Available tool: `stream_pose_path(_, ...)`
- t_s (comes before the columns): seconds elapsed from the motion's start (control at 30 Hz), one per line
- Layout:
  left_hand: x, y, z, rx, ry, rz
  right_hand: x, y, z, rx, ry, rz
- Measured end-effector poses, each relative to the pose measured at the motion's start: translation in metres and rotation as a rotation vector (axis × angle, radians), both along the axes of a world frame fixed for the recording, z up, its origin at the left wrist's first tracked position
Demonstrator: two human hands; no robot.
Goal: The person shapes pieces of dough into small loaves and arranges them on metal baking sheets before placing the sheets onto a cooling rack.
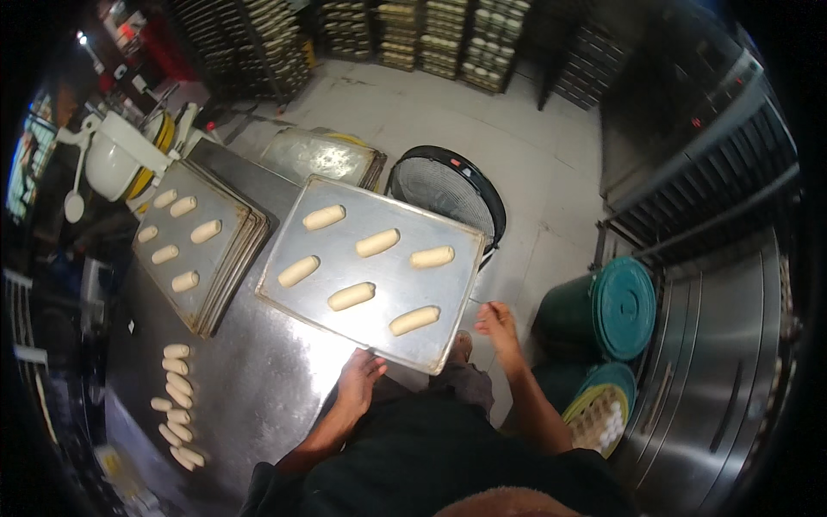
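Note:
A metal baking tray [392, 267] is in front of me, tilted, its right part past the table's edge. Several pale rolled dough pieces [351, 296] lie spaced out on it. My left hand [357, 379] grips the tray's near edge, fingers curled at the rim. Just off the tray's right edge is my right hand [497, 326], its fingers curled together; whatever is in them, if anything, is too small to make out. More dough rolls [178, 389] lie in a staggered line on the steel table [250, 388], to the left of my left hand.
At the left, a stack of trays [228, 267] carries more rolls on top. A round black fan [452, 185] stands on the floor beyond the tray. Right of me are a green lidded bin [624, 308] and an egg carton [594, 418]. Loaded racks [396, 34] line the back.

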State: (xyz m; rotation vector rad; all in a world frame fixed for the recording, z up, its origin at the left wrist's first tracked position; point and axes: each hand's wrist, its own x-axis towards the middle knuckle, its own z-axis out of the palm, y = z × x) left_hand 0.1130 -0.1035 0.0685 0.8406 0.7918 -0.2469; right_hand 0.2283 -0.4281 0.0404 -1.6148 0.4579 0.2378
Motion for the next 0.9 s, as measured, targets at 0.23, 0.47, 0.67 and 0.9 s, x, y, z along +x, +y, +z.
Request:
stream_pose_path(0.23, -0.011, -0.058, -0.001, 0.145, 0.053, 0.414, 0.042, 0.020, -0.013, -0.103, 0.055, 0.752)
stream_pose_path(0.47, -0.084, -0.089, -0.168, 0.873, 0.127, -0.059, 0.107, -0.036, 0.030, -0.295, -0.016, 1.314)
stream_pose_path(0.67, -0.104, -0.131, -0.231, 0.517, -0.534, -0.393, 0.136, -0.190, -0.039, -0.602, -0.062, 1.051)
stream_pose_path(0.9, -0.084, -0.230, -0.263, 1.008, -0.128, -0.589, 0.194, -0.298, -0.058, -0.755, 0.320, 1.104)
